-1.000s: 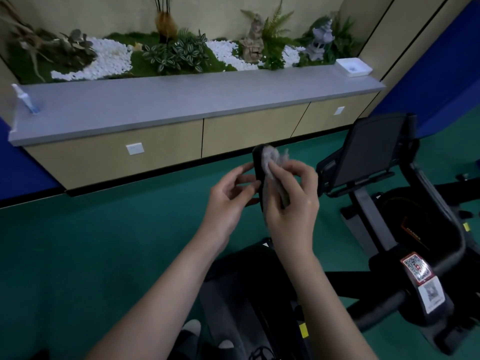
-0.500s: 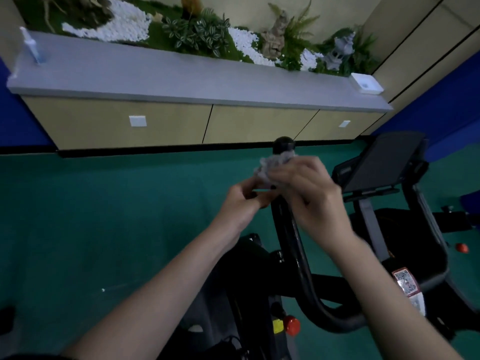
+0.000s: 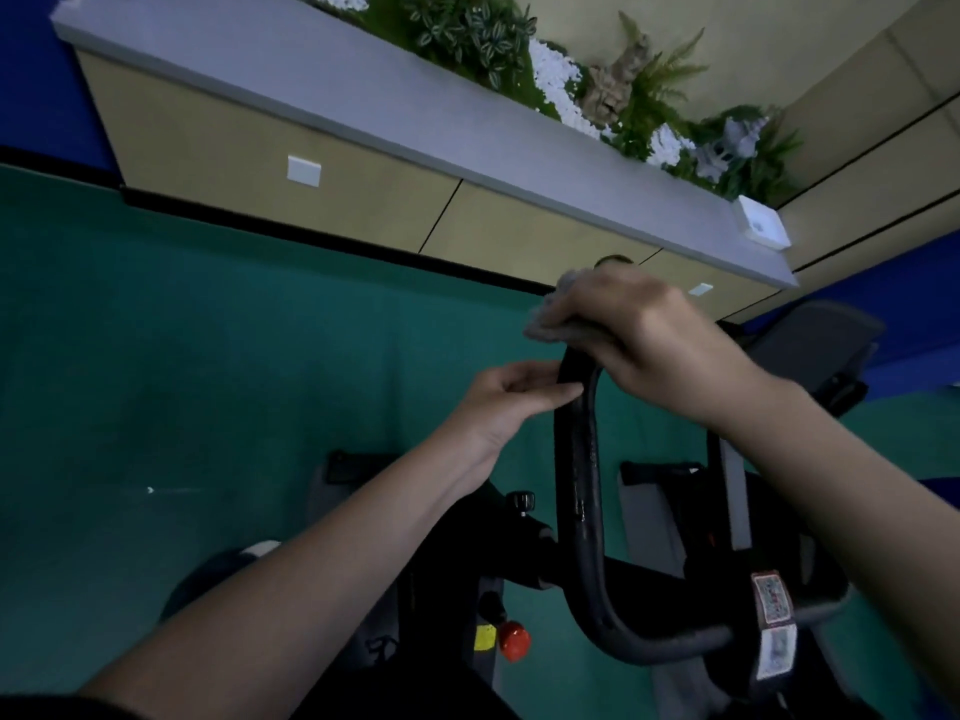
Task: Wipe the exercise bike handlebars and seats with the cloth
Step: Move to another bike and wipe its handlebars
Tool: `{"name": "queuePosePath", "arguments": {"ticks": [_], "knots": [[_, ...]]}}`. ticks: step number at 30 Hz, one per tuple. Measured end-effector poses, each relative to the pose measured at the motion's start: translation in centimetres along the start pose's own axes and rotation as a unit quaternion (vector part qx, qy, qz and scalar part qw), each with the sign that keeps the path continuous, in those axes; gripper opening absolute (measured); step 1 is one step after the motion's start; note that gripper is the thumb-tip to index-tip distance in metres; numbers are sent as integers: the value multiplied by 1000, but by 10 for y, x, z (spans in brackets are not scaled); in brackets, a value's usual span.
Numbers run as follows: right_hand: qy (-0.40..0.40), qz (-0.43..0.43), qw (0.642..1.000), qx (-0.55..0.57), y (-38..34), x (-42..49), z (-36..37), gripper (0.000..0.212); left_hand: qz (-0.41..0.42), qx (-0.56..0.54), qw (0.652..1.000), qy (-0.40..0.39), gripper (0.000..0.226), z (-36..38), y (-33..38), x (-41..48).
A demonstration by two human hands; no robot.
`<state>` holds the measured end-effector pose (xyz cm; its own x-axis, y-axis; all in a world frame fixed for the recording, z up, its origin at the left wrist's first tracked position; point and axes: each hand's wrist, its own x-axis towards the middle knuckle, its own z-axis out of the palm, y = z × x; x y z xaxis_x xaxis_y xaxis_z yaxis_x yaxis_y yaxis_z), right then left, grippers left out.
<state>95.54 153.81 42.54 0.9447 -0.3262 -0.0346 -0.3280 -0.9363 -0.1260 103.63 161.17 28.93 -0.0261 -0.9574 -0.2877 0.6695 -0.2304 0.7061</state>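
Cloth: grey, bunched, sits on the upper end of the black handlebar, just below its rounded tip. A fold sticks out to the left of the bar.

Right hand: fingers curled over the cloth and round the bar, clamping one to the other from above.

Left hand: fingers nearly straight, tips resting against the bar's left side just under the cloth. It holds nothing. We cannot tell whether the thumb pinches the bar.

The handlebar runs down from the hands as a long upright loop, bends at the bottom and joins the bike frame near a sticker. Streaks show on its middle stretch.

Our reading of the step: wiping this upright, starting from the top.

- Wrap the cloth right round the tube so the far side gets wiped too.
- Draw it down in one firm stroke and twist the wrist on the way.
- Let the left hand brace the bar, and shift it lower before the cloth reaches it.
- Slow down at the bottom bend, where the cloth may slip off.
- Tuck in the loose fold so it does not drag.

Further out: a red knob low on the frame, green floor, and a long grey counter with plants behind.
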Motion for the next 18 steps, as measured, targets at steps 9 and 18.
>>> {"name": "queuePosePath", "arguments": {"ticks": [9,18], "knots": [[25,4,1000,-2,-7,-6,17,15,-23,-29,999,14,17,0,-12,-3],[85,-2,996,14,-4,-14,26,10,-14,-33,999,0,16,-2,-12,-4]]}}
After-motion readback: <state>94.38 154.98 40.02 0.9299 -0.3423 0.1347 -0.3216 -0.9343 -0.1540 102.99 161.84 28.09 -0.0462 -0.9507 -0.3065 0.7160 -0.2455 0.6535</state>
